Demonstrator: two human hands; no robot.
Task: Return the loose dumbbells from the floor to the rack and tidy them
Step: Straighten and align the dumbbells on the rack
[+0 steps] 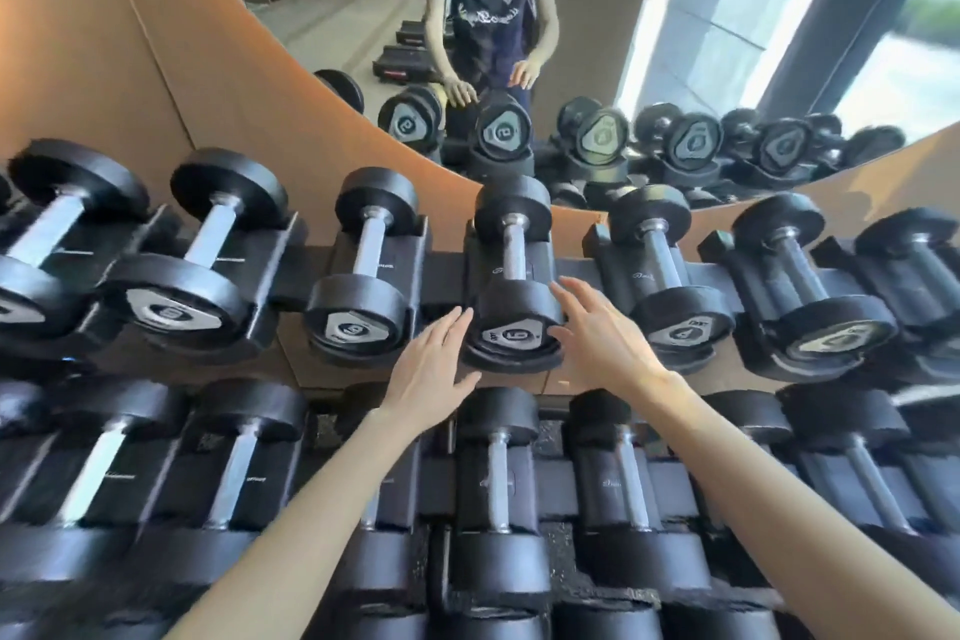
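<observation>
A black dumbbell marked 5 [511,270] with a steel handle lies in its cradle on the top tier of the rack [447,270], its near head facing me. My left hand [434,361] is open just left of that near head, fingertips almost on it. My right hand [597,327] is open on the right side of the same head, fingers spread and touching or nearly touching it. Neither hand grips the handle. Another 5 dumbbell [363,270] sits in the cradle to the left.
Both tiers of the rack hold several black dumbbells, larger ones at left [202,265] and smaller ones at right [670,276]. The lower tier [498,473] lies under my forearms. A mirror [597,68] behind the rack reflects the dumbbells and a person. A window is at the right.
</observation>
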